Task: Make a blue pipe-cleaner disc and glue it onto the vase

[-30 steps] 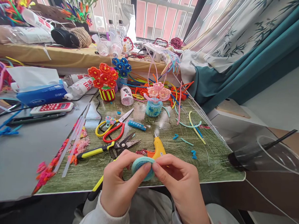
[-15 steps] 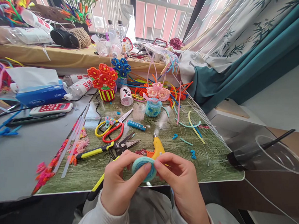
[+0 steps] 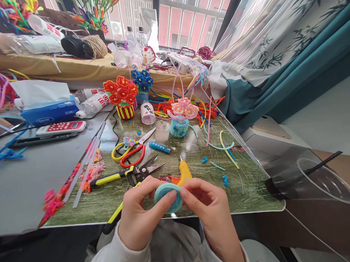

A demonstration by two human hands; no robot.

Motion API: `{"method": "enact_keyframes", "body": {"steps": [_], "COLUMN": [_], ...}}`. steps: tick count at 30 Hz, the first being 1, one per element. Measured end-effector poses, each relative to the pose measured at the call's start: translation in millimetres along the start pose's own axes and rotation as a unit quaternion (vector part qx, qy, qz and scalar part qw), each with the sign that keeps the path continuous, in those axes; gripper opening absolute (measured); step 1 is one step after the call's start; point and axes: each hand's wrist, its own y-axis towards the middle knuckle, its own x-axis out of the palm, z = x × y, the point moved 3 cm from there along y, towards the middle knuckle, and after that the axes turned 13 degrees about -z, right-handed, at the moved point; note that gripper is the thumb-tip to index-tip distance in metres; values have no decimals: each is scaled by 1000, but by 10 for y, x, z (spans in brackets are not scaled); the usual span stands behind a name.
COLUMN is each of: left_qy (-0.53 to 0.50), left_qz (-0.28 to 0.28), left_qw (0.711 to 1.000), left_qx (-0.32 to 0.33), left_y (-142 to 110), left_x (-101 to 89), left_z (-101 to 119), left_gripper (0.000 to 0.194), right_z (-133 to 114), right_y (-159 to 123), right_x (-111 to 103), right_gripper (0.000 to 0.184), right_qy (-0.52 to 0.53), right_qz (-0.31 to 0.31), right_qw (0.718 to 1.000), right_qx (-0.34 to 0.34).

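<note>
1. We see the left hand (image 3: 138, 214) clamping a fuzzy blue disc (image 3: 163, 195) between thumb and fingers, above the table's (image 3: 230, 197) near edge, presumably to steady it.
2. The right hand (image 3: 212, 210) pinches the disc's rim opposite, likely for fine control.
3. Just beyond lie the glue gun (image 3: 185, 172), cutters (image 3: 143, 170) and scissors (image 3: 140, 142), apparently within easy reach.
4. Farther back, we find the flower pots (image 3: 179, 128) upright, seemingly set clear of the tools.

Tissue box (image 3: 48, 112) sat at left, plastic bottle (image 3: 95, 104) lying just beside it. Twine (image 3: 96, 47) lay on the tan ledge (image 3: 82, 68) below the window (image 3: 188, 21). Teal curtain (image 3: 284, 74) hung at right; clear cup (image 3: 308, 188), far right, held a black straw (image 3: 326, 161).
</note>
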Motion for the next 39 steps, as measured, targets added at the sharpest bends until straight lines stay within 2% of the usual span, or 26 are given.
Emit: {"method": "enact_keyframes", "body": {"steps": [6,10,12,14,16,19,20,21,23,26,28,32,39], "left_qy": [1,2,0,-3,-7,-16,-19,-23,-42,-85,-98,-97,-81], "left_qz": [-13,-17,-19,-19,-14,-5,-1,7,38,94,116,132,119], "left_qw": [1000,1000,1000,1000,1000,1000,999,999,997,990,987,985,989], "left_qx": [3,-3,-6,-7,-8,-19,-27,-36,-53,-59,-55,-50,-40], "left_y": [-9,-10,-12,-16,-20,-23,-22,-21,-19,-18,-19,-28,-28], "left_x": [-5,7,11,5,-8,-16,-11,-3,14,36,42,33,30], "left_z": [-7,-15,-21,-25,-32,-45,-48,-50,-47,-24,-7,3,-3], "left_gripper": [17,18,18,17,18,19,20,21,20,15,13,11,10], "right_z": [46,60,66,76,96,100,83,57,-3,-77,-120,-159,-194], "right_y": [36,27,23,15,-13,-104,-130,-144,-132,-95,-95,-99,-111], "right_x": [-35,7,17,-29,-138,-346,-391,-411,-372,-153,0,162,176], "right_gripper": [36,24,19,19,22,34,35,31,13,16,12,13,12], "right_qy": [8,24,53,74,64,1,-34,-72,-147,-213,-246,-306,-365], "right_qz": [12,-42,-29,38,144,320,348,350,278,101,50,57,68], "right_qw": [1000,999,998,996,985,940,926,921,934,960,953,929,893], "right_qx": [-26,2,-1,-32,-64,-120,-140,-157,-166,-153,-169,-202,-255]}}
